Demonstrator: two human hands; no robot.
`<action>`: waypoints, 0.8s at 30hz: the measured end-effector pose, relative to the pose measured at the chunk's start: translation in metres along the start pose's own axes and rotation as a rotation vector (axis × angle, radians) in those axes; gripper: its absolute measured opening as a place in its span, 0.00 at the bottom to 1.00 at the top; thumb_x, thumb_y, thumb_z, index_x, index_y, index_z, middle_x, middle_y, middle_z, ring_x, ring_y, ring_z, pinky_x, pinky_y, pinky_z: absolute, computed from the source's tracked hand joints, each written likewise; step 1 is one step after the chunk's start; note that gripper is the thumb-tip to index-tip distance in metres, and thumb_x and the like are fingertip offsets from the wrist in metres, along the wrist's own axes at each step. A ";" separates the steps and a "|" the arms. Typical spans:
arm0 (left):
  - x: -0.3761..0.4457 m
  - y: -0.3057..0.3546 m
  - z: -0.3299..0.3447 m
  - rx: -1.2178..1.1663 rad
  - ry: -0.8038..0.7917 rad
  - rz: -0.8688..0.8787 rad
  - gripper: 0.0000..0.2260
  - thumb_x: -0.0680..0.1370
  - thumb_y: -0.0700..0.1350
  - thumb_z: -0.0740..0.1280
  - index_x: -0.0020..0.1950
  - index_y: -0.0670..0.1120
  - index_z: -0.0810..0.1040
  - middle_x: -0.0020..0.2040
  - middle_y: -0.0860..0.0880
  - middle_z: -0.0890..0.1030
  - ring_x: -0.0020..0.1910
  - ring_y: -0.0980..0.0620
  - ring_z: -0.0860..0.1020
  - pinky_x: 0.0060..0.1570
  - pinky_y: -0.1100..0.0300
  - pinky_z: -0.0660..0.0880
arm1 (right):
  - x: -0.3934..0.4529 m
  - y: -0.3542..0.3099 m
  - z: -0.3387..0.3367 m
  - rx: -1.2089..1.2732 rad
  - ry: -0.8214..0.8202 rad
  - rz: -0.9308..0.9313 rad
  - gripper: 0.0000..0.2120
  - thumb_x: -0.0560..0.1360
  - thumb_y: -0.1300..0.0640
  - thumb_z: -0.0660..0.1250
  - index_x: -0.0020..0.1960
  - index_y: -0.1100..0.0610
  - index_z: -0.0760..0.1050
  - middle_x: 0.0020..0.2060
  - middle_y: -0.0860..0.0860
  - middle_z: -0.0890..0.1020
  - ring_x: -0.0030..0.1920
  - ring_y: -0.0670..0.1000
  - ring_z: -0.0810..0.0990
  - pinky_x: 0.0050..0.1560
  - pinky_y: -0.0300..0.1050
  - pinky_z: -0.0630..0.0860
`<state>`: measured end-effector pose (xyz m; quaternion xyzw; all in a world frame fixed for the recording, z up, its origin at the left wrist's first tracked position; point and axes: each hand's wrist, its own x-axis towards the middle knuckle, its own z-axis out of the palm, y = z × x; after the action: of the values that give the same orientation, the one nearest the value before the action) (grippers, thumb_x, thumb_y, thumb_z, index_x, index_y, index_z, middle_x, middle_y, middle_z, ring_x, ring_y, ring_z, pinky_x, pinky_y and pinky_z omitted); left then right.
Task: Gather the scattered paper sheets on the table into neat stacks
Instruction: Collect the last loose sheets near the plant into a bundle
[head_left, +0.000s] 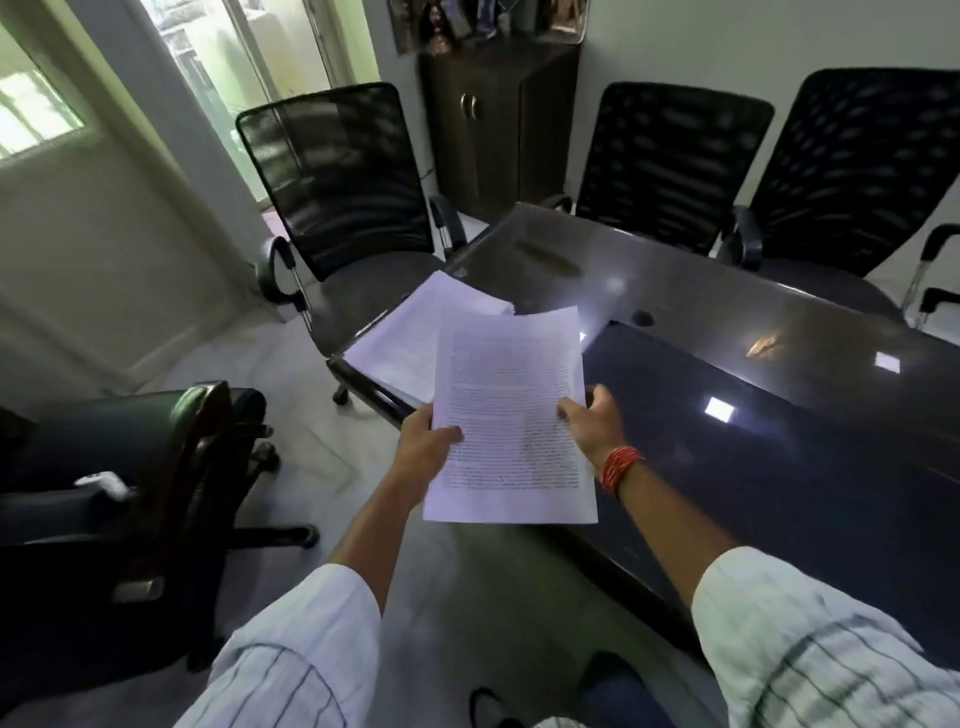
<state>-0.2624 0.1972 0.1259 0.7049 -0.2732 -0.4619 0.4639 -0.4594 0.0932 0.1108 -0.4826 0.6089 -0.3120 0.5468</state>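
Note:
A printed paper sheet (511, 410) hangs in the air over the near corner of the dark glossy table (753, 395). My left hand (423, 447) pinches its left edge, thumb on top. My right hand (592, 423) holds its right edge, thumb on the printed side and fingers behind. A stack of white sheets (410, 338) lies on the table's left corner, partly hidden behind the held sheet, with its top sheets slightly fanned.
Black mesh chairs stand around the table: one at the left end (343, 208), two on the far side (670, 166). A dark padded chair (156, 467) sits at my left. A wooden cabinet (493, 124) stands behind.

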 end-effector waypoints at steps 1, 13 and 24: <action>0.010 0.000 -0.015 0.013 0.005 -0.005 0.14 0.70 0.29 0.66 0.52 0.42 0.82 0.52 0.43 0.85 0.52 0.41 0.84 0.55 0.42 0.81 | 0.003 -0.003 0.017 0.001 -0.001 0.003 0.11 0.73 0.61 0.68 0.53 0.61 0.71 0.44 0.52 0.79 0.43 0.51 0.80 0.36 0.43 0.74; 0.202 0.009 -0.103 0.295 0.104 0.000 0.09 0.69 0.33 0.69 0.48 0.40 0.79 0.45 0.42 0.83 0.42 0.43 0.80 0.41 0.53 0.78 | 0.123 -0.008 0.166 -0.070 0.080 0.161 0.16 0.70 0.63 0.73 0.52 0.57 0.68 0.47 0.52 0.80 0.46 0.52 0.80 0.42 0.45 0.77; 0.347 0.035 -0.129 0.594 -0.051 0.008 0.11 0.68 0.32 0.68 0.44 0.46 0.78 0.40 0.44 0.82 0.39 0.43 0.80 0.40 0.49 0.79 | 0.197 -0.029 0.234 -0.125 0.174 0.303 0.22 0.69 0.65 0.76 0.52 0.56 0.65 0.48 0.51 0.76 0.48 0.51 0.77 0.50 0.46 0.76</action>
<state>0.0033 -0.0478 0.0386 0.7969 -0.4104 -0.3776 0.2323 -0.2136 -0.0653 0.0169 -0.3899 0.7377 -0.2282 0.5017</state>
